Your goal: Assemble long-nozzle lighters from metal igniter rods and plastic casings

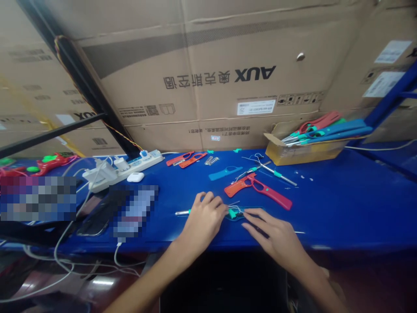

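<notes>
Low over the front of the table, my left hand (pixel 206 217) is closed round a partly assembled long-nosed lighter. Its metal tube (pixel 181 213) sticks out to the left of the fingers. A green trigger (pixel 233 213) and thin white wires show between my hands, above a translucent blue handle shell. The fingertips of my right hand (pixel 276 237) are at the wired right end; the exact contact is small and partly hidden. Just behind lie a red handle shell (pixel 275 197) and an orange handle shell (pixel 235 188). Another metal lighter tube (pixel 284 177) with green parts lies farther back.
A yellow-sided box (pixel 306 153) full of lighters stands back right. Orange shells (pixel 192 159) and a blue shell (pixel 225 173) lie behind my hands. At left are a power strip (pixel 137 163), white earbud case (pixel 135 177), phones and cables. Cardboard boxes (pixel 208 43) wall the back.
</notes>
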A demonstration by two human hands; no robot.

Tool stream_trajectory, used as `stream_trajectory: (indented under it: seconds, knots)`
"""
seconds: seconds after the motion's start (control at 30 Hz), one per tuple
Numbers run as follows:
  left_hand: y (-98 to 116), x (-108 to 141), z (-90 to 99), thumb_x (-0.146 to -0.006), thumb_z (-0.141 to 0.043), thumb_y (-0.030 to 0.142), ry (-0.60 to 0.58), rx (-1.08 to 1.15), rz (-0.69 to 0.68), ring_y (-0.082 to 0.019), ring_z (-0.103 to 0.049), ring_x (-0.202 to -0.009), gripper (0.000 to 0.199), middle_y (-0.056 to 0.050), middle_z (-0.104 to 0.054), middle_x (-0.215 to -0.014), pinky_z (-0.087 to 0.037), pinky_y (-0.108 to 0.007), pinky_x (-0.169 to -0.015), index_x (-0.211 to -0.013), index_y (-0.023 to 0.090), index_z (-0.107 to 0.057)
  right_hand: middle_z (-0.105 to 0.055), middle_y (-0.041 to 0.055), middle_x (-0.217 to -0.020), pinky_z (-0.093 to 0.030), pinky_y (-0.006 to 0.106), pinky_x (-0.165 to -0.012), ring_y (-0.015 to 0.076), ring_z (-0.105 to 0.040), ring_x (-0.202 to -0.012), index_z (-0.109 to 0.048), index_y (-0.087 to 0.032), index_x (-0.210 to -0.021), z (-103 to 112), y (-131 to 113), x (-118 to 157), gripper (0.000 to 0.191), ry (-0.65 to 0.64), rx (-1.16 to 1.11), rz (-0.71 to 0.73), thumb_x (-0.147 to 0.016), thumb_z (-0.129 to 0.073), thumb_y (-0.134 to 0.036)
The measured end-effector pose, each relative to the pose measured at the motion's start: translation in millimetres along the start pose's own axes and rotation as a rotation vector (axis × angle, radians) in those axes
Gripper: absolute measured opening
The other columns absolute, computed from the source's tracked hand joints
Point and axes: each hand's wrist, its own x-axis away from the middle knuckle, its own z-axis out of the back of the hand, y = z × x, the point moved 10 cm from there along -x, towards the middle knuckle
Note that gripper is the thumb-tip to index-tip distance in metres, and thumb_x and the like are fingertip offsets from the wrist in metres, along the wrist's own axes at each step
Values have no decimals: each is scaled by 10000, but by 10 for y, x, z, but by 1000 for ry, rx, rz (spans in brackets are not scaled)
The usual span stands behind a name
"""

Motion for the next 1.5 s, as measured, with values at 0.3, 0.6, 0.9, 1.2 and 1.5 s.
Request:
stream_trajectory:
  seconds: [0.3,0.6,0.9,1.2,1.5]
  knots:
    - [21,-78,-53,-982,-618,241,-79,-49,-8,-256,-534,-933,114,-47,-657,-921,-358,-406,-841,-911,170,-673,-723,60,-1196,-630,344,-794,203,-748,-942,-717,-210,-1194,-6,11,-12,334,-8,-15,6,-1039,-477,-382]
    - [-5,-143,-111,-982,-620,257,-151,3,-10,-251,-544,-933,174,-58,-686,-872,-351,-431,-879,-847,162,-677,-717,69,-1234,-633,348,-819,213,-746,-986,-692,-213,-1255,-19,21,8,355,-37,-2,2,-1037,-479,-394]
    - [53,-225,-51,-975,-576,143,-119,-66,-96,-239,-543,-913,135,-58,-701,-880,-353,-432,-884,-886,157,-677,-711,77,-1254,-636,374,-846,221,-744,-1002,-690,-202,-1265,-33,27,-1,357,-44,-9,8,-1031,-495,-390]
    - [108,-271,-81,-926,-613,131,-164,-105,-134,-262,-546,-943,128,-86,-687,-841,-335,-446,-895,-815,147,-675,-699,63,-1296,-638,376,-853,236,-736,-1051,-666,-247,-1315,-21,22,14,351,-49,19,14,-1010,-540,-367]
    - [-4,-263,-77,-1025,-552,238,-127,30,-151,-222,-538,-931,192,-42,-713,-942,-312,-411,-921,-897,177,-683,-699,60,-1296,-628,356,-869,226,-735,-1054,-676,-233,-1297,-3,16,17,348,-45,26,24,-1020,-517,-372]
